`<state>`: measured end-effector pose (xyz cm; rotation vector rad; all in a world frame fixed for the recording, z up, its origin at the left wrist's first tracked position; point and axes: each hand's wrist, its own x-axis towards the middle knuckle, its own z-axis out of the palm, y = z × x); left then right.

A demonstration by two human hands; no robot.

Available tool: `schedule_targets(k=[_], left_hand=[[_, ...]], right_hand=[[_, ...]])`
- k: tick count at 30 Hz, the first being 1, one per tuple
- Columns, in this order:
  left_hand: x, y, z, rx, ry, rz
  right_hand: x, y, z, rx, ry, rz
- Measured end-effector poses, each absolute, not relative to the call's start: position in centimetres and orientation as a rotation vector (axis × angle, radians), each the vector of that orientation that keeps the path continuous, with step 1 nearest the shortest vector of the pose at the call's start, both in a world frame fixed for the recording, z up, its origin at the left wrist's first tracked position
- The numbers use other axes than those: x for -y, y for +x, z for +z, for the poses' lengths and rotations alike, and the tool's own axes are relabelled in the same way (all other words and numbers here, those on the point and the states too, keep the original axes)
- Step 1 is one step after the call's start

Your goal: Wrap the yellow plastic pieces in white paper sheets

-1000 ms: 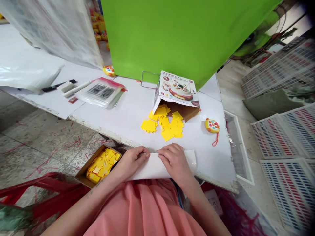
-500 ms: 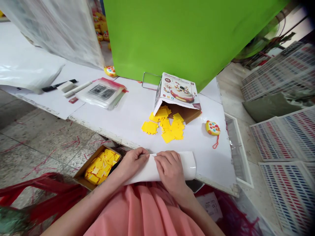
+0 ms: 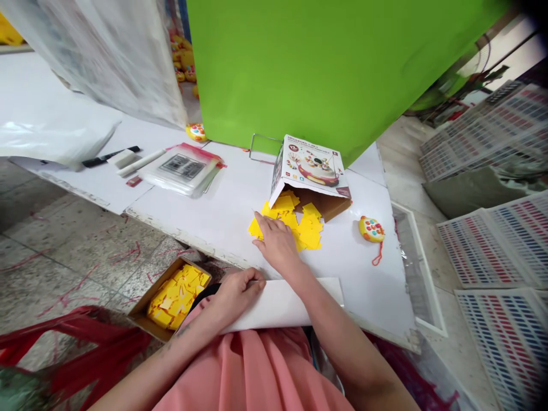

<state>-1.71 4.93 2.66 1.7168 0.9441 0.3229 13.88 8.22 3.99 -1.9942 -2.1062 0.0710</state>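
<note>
A smooth white folded sheet (image 3: 278, 305) lies along the table's front edge, against my lap. My left hand (image 3: 240, 292) is closed at its left part, thumb against the curled fingers; whatever lies between the fingertips is hidden. Reaching across the sheet, my right hand (image 3: 277, 242) is over the left side of a pile of flat yellow pieces (image 3: 309, 228), its fingers stretched out. Some of these pieces are under my fingers. The pile spills from the open end of a printed white carton (image 3: 314, 165) lying on its side.
Left of my lap, a cardboard box (image 3: 141, 311) holds many yellow pieces. A round yellow toy (image 3: 371, 229) with a red cord lies at right. Plastic bags (image 3: 180, 168) and a black marker (image 3: 111, 156) are at left. A green panel (image 3: 299, 68) stands behind the carton.
My right hand has left the white sheet and moved forward to the yellow pieces, its fingers straightening. My left hand has stayed at the sheet. The view has shifted slightly.
</note>
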Motion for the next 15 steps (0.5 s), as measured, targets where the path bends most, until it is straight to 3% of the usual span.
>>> schedule_targets(k=[15], left_hand=[[-4.8,-1.4,2.6,-0.895,1.659,0.337]], right_hand=[[-6.2,15.7,4.7,2.002,-1.912,0.021]])
